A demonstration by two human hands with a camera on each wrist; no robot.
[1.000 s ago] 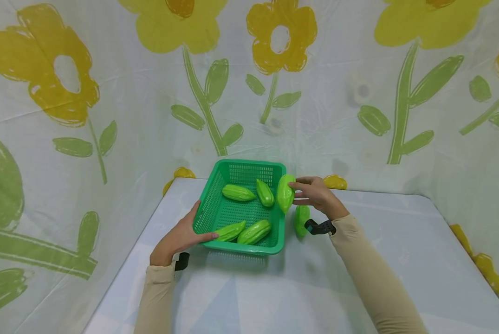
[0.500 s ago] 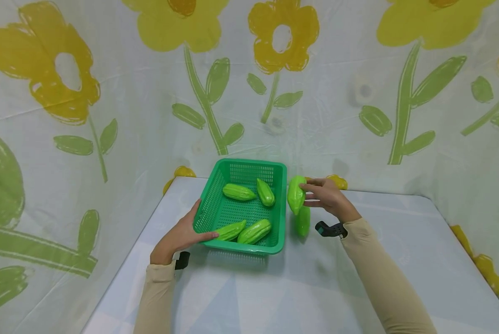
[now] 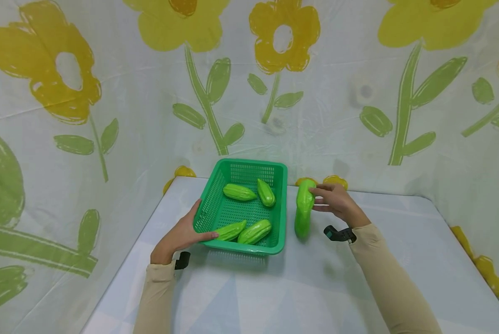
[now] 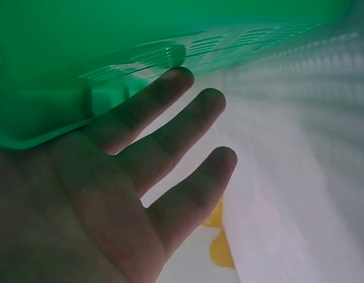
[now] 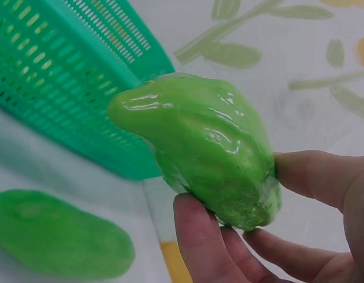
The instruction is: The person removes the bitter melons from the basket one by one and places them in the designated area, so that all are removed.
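Observation:
My right hand (image 3: 337, 201) pinches a light green bitter melon (image 3: 306, 194) between thumb and fingertips, held up to the right of the green plastic basket (image 3: 283, 218). Glossy ridges and a tapered free end show on this melon (image 5: 205, 141) in the right wrist view. Below it, on the table, lies another bitter melon (image 3: 302, 226), partly covered by the held one in the head view. My left hand (image 3: 182, 233) grips the basket's near left corner, thumb over the rim. Seen from the left wrist, its other fingers (image 4: 182, 194) stretch along the basket's outside and underside.
Inside the basket are several bitter melons, two near the back (image 3: 239, 192) and two along the front (image 3: 254, 232). The pale table (image 3: 399, 260) meets a flower-printed cloth (image 3: 333, 116) behind and at the sides.
My right hand has carried its melon rightward, from over the basket's right rim to above the melon on the table. My left hand and the basket stay put.

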